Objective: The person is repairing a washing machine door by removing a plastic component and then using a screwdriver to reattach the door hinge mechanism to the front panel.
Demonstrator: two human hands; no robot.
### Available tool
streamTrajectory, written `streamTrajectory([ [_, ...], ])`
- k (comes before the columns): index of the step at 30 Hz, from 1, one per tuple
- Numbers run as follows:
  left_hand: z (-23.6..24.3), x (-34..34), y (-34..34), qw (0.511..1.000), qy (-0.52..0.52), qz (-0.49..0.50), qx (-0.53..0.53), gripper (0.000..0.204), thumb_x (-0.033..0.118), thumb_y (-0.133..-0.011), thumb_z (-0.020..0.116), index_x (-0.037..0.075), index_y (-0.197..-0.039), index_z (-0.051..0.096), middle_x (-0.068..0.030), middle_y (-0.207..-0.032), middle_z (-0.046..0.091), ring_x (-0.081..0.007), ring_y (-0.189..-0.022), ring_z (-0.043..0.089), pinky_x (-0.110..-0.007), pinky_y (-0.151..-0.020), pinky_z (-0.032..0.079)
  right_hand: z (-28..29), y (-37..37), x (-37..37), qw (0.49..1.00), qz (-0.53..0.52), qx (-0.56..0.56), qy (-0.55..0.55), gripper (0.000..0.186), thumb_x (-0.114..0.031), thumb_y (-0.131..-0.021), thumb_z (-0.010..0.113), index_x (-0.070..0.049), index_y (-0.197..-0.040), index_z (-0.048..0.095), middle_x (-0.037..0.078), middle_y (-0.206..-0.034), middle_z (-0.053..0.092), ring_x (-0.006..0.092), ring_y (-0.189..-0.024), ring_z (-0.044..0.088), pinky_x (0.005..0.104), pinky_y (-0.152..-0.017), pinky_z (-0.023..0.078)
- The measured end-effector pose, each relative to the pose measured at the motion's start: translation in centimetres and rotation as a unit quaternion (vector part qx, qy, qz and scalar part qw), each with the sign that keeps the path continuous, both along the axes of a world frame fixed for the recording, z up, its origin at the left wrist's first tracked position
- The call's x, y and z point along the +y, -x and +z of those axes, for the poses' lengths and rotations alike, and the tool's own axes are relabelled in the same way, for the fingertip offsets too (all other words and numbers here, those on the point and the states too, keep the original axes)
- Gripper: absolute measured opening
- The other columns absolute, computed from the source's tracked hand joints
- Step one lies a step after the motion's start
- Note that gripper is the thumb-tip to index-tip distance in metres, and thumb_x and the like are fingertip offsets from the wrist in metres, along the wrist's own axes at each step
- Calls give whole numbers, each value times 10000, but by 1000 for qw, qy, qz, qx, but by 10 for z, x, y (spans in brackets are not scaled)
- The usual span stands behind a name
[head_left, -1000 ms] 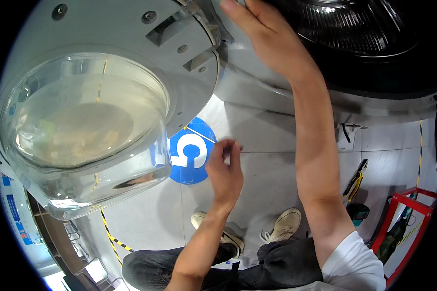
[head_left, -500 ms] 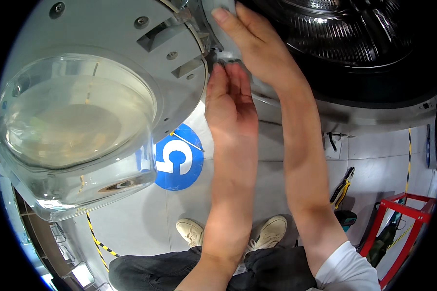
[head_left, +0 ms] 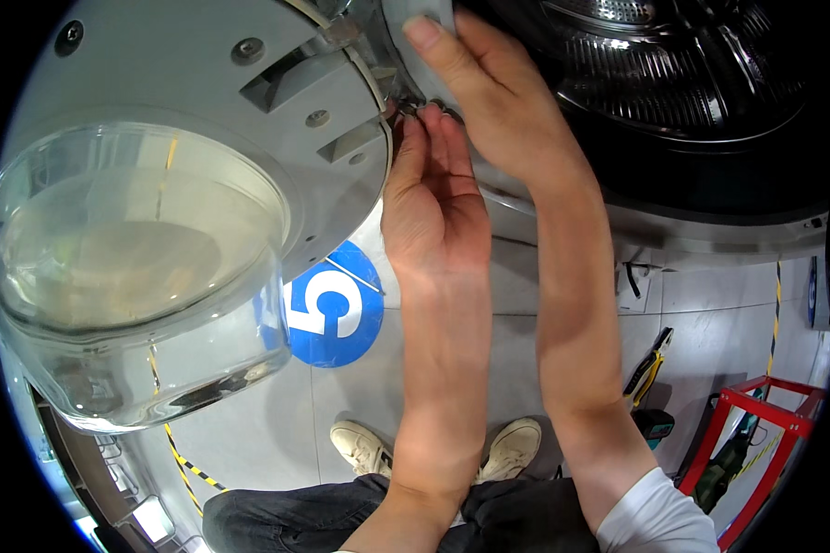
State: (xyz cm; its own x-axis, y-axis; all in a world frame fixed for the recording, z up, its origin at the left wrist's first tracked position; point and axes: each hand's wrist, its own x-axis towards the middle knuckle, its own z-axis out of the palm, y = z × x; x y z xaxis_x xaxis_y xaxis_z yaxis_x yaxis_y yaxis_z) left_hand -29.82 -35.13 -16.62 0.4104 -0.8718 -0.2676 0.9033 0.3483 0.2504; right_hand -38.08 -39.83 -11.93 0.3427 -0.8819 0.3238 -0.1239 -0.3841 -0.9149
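A washing machine's round glass door hangs swung out at the left, its grey frame full of screws and slots. At the hinge, between door and machine, my left hand is turned palm up with thumb and fingers drawn together. Its fingertips reach into the gap, and whatever they pinch is too small and hidden to make out. Just above and to the right, my right hand grips the edge of the grey front panel, thumb in front, other fingers partly hidden behind it.
The steel drum opens inside a dark rubber seal at the upper right. On the tiled floor are a blue round marker, yellow-handled pliers, a power tool and a red metal frame. Striped tape runs along the floor.
My left fingertips have shifted slightly upward, closer to the hinge. My right hand keeps its hold on the panel. The door appears a little lower and further left in the picture.
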Motion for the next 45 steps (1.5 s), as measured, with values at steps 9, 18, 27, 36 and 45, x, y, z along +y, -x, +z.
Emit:
streamTrajectory([
  [9,-1,-4,2,1000,-14,18,-12,134,99,-958,535,-16,-1016,572,-56,-900,638,-124,-842,633,-249,-802,543,16,4,8,997,-6,35,-74,442,-394,-972,494,30,-847,523,213,-801,559,299,-739,521,365,-716,432],
  [18,0,-8,4,1000,-3,26,-7,118,76,-955,534,21,-1053,570,-29,-901,616,-95,-793,593,-229,-737,539,8,3,3,1000,10,10,-17,411,-366,-973,497,30,-869,526,220,-816,568,315,-764,535,375,-736,433],
  [27,2,-15,11,998,-26,40,-51,117,160,-957,562,53,-999,582,5,-808,591,-72,-736,565,-203,-675,507,-1,3,-3,998,36,-26,35,380,-339,-974,499,30,-891,529,227,-832,576,331,-788,550,385,-757,434],
  [36,4,-19,16,998,-20,43,-37,120,181,-964,554,64,-947,574,21,-774,565,-69,-702,532,-210,-651,486,-10,4,-9,996,64,-55,39,384,-338,-978,491,36,-903,532,239,-861,585,345,-825,569,395,-779,435],
  [45,4,-24,17,997,-8,63,-42,267,244,-1013,419,24,-1037,570,-47,-944,623,-160,-923,577,-324,-844,471,8,6,14,994,51,-96,27,491,-450,-957,505,34,-968,590,164,-868,593,241,-799,550,326,-729,439],
])
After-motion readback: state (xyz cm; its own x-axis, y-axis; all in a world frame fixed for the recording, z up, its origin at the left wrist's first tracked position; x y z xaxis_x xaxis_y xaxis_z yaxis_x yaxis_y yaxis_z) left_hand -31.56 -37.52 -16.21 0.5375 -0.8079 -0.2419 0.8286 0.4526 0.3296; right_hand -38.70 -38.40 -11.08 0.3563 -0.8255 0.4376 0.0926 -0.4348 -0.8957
